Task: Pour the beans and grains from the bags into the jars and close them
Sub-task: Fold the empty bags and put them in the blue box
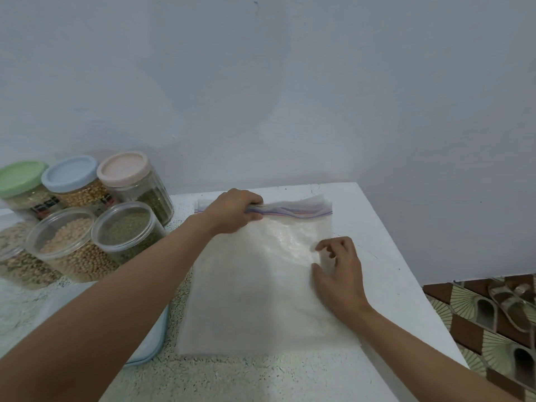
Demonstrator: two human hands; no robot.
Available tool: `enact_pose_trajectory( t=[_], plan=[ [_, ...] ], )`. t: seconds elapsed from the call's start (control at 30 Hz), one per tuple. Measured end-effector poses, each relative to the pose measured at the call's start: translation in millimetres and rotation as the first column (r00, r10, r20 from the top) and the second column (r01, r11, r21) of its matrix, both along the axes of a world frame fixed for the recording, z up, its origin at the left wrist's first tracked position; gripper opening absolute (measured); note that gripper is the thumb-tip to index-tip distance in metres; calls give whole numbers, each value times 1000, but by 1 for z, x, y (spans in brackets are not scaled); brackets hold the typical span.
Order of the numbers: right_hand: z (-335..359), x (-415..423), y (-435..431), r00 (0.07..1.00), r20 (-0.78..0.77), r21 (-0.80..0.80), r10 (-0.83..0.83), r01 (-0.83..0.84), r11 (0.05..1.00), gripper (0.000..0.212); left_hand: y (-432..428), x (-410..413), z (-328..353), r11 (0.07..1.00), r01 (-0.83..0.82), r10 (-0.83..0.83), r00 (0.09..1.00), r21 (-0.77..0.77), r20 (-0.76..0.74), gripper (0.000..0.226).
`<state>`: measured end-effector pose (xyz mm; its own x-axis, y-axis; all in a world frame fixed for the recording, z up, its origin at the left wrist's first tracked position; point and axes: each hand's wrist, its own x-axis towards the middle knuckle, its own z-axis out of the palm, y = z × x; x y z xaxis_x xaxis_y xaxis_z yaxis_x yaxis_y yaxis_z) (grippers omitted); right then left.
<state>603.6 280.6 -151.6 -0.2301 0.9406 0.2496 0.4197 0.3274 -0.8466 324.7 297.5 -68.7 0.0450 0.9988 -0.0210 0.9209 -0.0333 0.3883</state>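
Where bag (261, 274) lies, jars (69, 245) left, sandals (499, 306) right

The light is soft, even and rather cool, turning the wall (290, 82) blue-grey. The jars (136, 187) throw only faint shadows on the wall behind them. A pale sheen sits on the plastic bag (284, 242). Everything looks slightly soft, and my left arm (87, 329) blurs near the bottom edge. The wide lens bows the table (377, 242) edge and tips the jars outward at the left; the floor (478, 329) at the right stretches.
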Motion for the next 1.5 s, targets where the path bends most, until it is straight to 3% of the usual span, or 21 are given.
enact_pose_trajectory(
  t=[0.2, 0.27, 0.4, 0.53, 0.67, 0.73, 0.8, 0.87, 1.0, 1.07, 1.17, 1.27, 1.37, 1.43, 1.5],
  plan=[
    [27, -4, 35, 968, 244, -289, -54, 126, 949, 97, -10, 3, 23, 992, 38, -33, 999, 123, -42, 16],
    [29, -3, 43, 954, 298, -337, -23, 128, 933, 90, -16, 6, 27, 985, 51, -40, 997, 167, -71, 16],
    [35, -5, 51, 952, 307, -347, 14, 98, 933, 56, -29, 11, 33, 965, 83, -54, 991, 247, -124, 7],
    [38, -8, 55, 954, 293, -350, 68, 41, 936, 43, -51, 20, 34, 951, 82, -36, 987, 299, -156, 6],
    [34, -6, 54, 926, 362, -215, 105, -27, 976, 23, -90, 32, 26, 949, 44, -10, 994, 313, -110, 3],
    [33, -6, 52, 969, 240, -242, 66, -6, 970, 26, -109, 37, 19, 962, 13, 12, 996, 271, -92, 4],
    [33, -9, 49, 1000, 1, -401, -22, 21, 916, 24, -124, 42, 12, 979, 0, 16, 997, 205, -77, 5],
    [32, -10, 45, 993, -88, -454, -74, 26, 890, 26, -135, 46, 4, 990, -7, 16, 998, 144, -61, 9],
    [31, -1, 40, 993, 110, -239, 52, -25, 971, 32, -147, 51, -9, 994, -25, 31, 998, 104, -57, 14],
    [33, 5, 42, 988, 126, -238, 86, -54, 970, 26, -152, 51, -14, 993, -22, 28, 998, 112, -54, 17],
    [42, 11, 48, 995, -17, -441, 99, -96, 892, 28, -158, 52, -20, 989, -17, 24, 999, 145, -47, 21],
    [46, 16, 49, 973, -211, -641, 92, -208, 739, 45, -163, 54, -27, 990, 5, -2, 1000, 142, -26, 25],
    [48, 15, 44, 944, -323, -677, 71, -283, 679, 30, -171, 56, -38, 997, 32, -32, 999, 75, -6, 24],
    [46, 15, 37, 955, -268, -628, 126, -272, 729, 17, -175, 58, -45, 996, 43, -45, 999, 80, 14, 18],
    [41, 14, 33, 979, -87, -536, 186, -204, 819, 27, -177, 60, -48, 996, 49, -52, 998, 74, 40, 34]
  ],
)
